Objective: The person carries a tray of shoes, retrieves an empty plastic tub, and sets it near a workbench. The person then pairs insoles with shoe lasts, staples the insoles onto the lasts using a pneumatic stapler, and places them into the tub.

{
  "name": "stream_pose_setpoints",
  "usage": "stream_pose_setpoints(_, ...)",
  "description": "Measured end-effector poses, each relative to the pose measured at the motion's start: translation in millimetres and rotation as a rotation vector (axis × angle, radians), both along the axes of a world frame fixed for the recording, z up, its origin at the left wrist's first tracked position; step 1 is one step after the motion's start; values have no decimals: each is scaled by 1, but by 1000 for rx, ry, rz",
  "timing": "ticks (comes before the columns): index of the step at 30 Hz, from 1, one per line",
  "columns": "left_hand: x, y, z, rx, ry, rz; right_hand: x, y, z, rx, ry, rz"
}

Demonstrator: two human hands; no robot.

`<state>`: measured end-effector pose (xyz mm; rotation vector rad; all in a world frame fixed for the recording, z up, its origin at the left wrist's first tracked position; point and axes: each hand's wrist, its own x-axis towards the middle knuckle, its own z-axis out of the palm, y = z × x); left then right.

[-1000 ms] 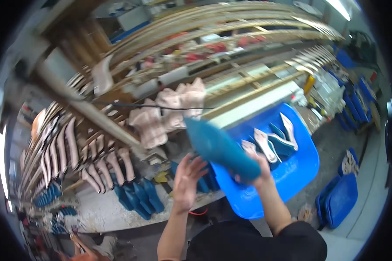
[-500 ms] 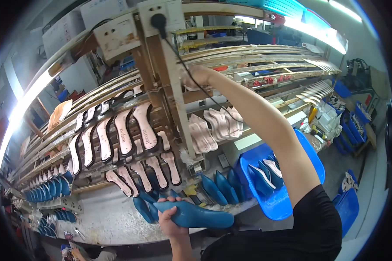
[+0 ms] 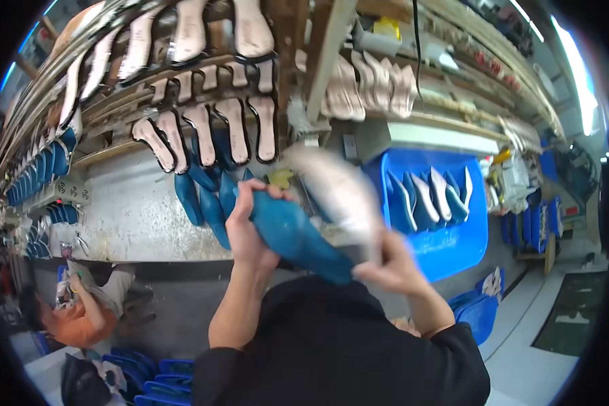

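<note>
My left hand (image 3: 247, 233) is wrapped round a blue shoe last (image 3: 292, 233), which slants down toward my right in front of my chest. A pale insole (image 3: 338, 193), smeared by motion, is pinched at its lower end by my right hand (image 3: 400, 265). It stands just right of the last; whether the two touch I cannot tell. Several more blue lasts (image 3: 189, 199) lie on the bench behind my left hand.
Black-edged insoles (image 3: 233, 128) lie on the wooden rack ahead, with plain pale insoles (image 3: 369, 84) to their right. A blue basket (image 3: 446, 254) at right holds several lasts with pale soles. The worn bench (image 3: 128, 233) runs left, toward a person in orange (image 3: 88, 321).
My right hand has come down from the rack to near the last, now holding an insole. My left hand still grips the last, now tilted. The view has swung downward.
</note>
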<state>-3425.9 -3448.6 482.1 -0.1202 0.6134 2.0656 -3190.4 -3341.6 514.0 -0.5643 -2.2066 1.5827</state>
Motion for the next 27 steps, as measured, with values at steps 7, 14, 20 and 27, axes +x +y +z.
stream_pose_setpoints(7,27,2,0,31,43,68,-17,-30,-63,220,-201,209)
stream_pose_setpoints(14,23,-29,-7,-75,264,128,-35,-51,-80,340,-136,263)
stream_pose_setpoints(20,1,-55,-17,-121,238,173,-60,-70,-88,330,-152,273)
stream_pose_setpoints(27,-68,-94,-93,-238,-104,285,-132,-13,-213,-401,-239,3)
